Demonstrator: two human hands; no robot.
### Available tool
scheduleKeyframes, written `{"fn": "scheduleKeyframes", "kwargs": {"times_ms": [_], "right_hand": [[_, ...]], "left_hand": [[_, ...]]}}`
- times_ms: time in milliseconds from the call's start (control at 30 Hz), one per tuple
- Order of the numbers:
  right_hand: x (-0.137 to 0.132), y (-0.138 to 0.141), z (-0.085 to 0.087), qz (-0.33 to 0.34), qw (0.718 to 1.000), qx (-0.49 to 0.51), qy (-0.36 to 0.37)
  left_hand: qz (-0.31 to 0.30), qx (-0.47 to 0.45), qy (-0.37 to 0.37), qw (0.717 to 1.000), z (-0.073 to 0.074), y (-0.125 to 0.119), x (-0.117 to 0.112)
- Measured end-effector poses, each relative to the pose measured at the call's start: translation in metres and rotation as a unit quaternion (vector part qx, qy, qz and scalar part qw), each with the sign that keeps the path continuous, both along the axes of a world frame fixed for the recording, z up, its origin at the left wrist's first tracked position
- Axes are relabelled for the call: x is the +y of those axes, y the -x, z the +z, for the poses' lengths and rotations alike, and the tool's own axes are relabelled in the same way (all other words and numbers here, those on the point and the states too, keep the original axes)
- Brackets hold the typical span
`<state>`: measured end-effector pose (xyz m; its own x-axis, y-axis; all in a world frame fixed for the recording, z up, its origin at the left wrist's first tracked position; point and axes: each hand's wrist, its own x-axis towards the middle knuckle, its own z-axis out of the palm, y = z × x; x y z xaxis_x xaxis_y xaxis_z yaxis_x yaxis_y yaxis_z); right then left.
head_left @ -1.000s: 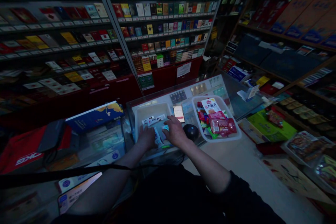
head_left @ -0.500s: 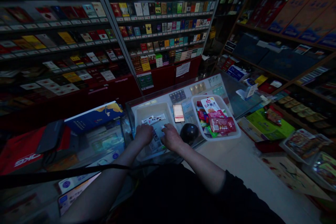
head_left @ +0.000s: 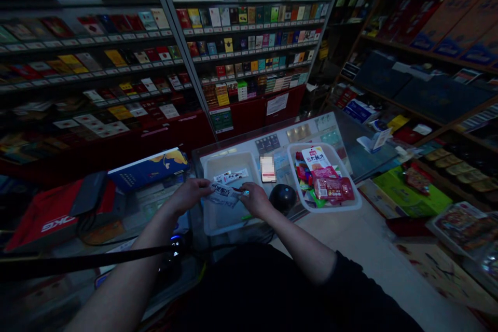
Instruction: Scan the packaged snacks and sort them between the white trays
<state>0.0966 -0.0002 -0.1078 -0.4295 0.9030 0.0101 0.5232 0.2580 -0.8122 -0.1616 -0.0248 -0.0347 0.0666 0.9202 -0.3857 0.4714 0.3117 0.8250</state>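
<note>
A pale snack packet with dark lettering is stretched between my two hands, above a white plastic tub. My left hand is closed on its left end. At the other end my right hand pinches it between thumb and fingers. Lower in the tub, near its far side, lie a few narrow white packets. A small green item shows at the tub's near right. What the held packet contains cannot be seen.
Right of the tub, on the glass counter, are a phone and a round black object. A second white tub holds several colourful snack packets. A blue box and a red bag lie left. Shelves of small packs stand behind.
Both hands have lifted the snack packet out of the tub and hold it by its ends. My left hand has moved left and slightly up. The view has shifted a little.
</note>
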Motion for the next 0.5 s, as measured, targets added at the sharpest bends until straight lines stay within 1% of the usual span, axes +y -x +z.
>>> {"fn": "scheduleKeyframes", "kwargs": {"times_ms": [33,100,133,200,267,333,400,500], "right_hand": [[0.002,-0.001,0.005,-0.005,1.000,0.019,0.004],[0.005,-0.005,0.015,-0.015,0.998,0.051,0.016],[0.008,-0.007,0.020,-0.017,0.998,0.061,0.021],[0.014,-0.013,0.030,-0.023,0.997,0.071,0.019],[0.022,-0.020,0.037,-0.022,0.997,0.072,0.007],[0.031,-0.029,0.044,-0.014,0.997,0.074,-0.002],[0.041,-0.041,0.049,0.002,0.997,0.075,-0.004],[0.055,-0.061,0.058,0.043,0.996,0.074,-0.013]], "left_hand": [[0.009,-0.012,0.000,1.000,0.000,0.002,0.000],[0.027,-0.003,-0.016,0.999,0.000,0.004,0.000],[0.033,0.012,-0.037,0.999,0.000,0.004,0.001],[0.032,0.045,-0.104,0.993,0.001,0.003,0.004],[0.014,0.079,-0.182,0.980,0.003,0.001,0.008],[-0.013,0.107,-0.236,0.966,0.007,-0.004,0.013],[-0.045,0.129,-0.260,0.956,0.011,-0.010,0.017],[-0.087,0.143,-0.272,0.948,0.018,-0.023,0.024]]}}
